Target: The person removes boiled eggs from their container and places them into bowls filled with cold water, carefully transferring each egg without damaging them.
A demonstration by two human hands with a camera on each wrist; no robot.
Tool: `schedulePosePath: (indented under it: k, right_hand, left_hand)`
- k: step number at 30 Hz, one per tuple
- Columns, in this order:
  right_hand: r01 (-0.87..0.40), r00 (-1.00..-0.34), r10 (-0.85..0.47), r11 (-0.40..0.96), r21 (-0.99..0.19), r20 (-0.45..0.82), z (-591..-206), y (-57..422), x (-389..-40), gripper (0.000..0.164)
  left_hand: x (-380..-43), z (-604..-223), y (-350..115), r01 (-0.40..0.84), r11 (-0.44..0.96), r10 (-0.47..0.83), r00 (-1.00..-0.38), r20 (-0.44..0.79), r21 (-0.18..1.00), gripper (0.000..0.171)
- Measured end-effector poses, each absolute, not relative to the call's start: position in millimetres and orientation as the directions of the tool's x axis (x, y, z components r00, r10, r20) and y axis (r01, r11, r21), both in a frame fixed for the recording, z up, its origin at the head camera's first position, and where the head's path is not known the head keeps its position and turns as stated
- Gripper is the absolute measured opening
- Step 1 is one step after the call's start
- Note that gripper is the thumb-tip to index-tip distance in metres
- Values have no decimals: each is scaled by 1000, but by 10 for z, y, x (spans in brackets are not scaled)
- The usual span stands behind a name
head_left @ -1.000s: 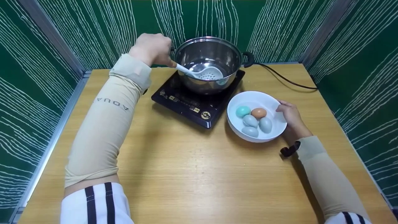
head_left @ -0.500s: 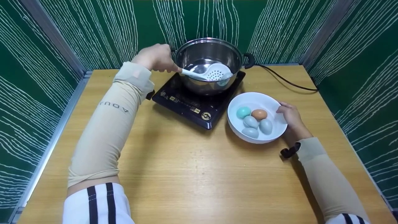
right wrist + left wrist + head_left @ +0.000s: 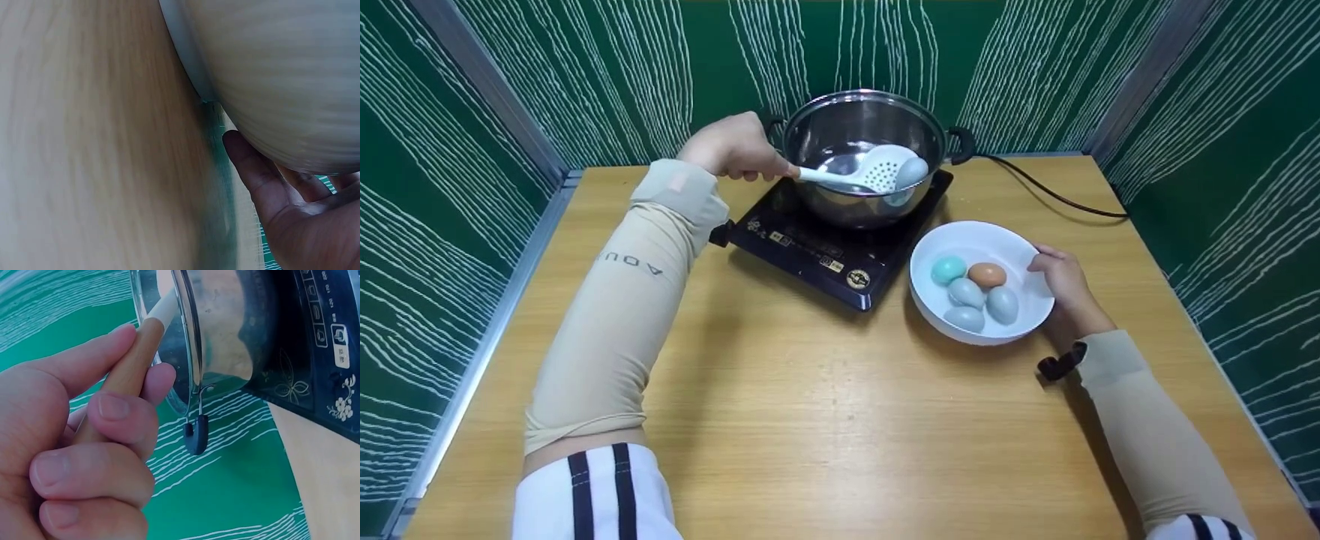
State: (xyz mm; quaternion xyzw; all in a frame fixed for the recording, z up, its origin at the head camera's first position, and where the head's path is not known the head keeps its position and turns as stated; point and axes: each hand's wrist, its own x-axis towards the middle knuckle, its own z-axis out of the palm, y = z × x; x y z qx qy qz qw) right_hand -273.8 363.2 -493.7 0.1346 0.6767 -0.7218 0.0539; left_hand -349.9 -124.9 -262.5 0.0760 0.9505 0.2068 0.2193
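Note:
My left hand grips the wooden handle of a white slotted ladle, fingers wrapped round it in the left wrist view. The ladle's perforated head is inside the steel pot, and a pale blue egg sits at the head's right edge. On the right, my right hand holds the rim of a white bowl, thumb over the edge and fingers against its outside. In that bowl lie a turquoise egg, a brown egg and several pale blue eggs.
The pot stands on a black induction cooker at the back of the wooden table. Its side handle points right, and a black cord runs toward the right wall. Green panels with white lines enclose the table.
The ladle has moved right and tilted inside the pot, and the pale blue egg now shows at its head. My left hand has come slightly lower. The right hand and bowl stay nearly still.

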Motion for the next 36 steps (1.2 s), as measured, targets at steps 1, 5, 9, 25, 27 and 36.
schedulePosePath:
  k: [1,5,9,25,27,36]
  right_hand:
    - [266,-956,106,-86,-960,-274,-4935,3631,-2742,51]
    - [289,-948,116,-74,-955,-296,-4920,3627,-2750,62]
    - [330,-935,116,-62,-942,-335,-4902,3631,-2748,66]
    - [305,-949,104,59,-950,-298,-4898,3632,-2743,68]
    - [311,-948,92,70,-948,-305,-4890,3633,-2747,69]
    - [366,-928,85,26,-930,-363,-4859,3624,-2764,71]
  left_hand:
    - [-3499,-2634,-1258,50,901,233,-894,-383,431,37]
    - [-3489,-2693,-1287,40,890,227,-902,-366,455,37]
    - [-3467,-2745,-1295,39,876,228,-912,-341,481,36]
    - [-3428,-2869,-1323,-30,797,188,-937,-295,603,34]
    - [-3420,-2880,-1326,-47,788,172,-941,-292,614,34]
    - [-3399,-2943,-1332,-126,733,132,-937,-322,668,34]
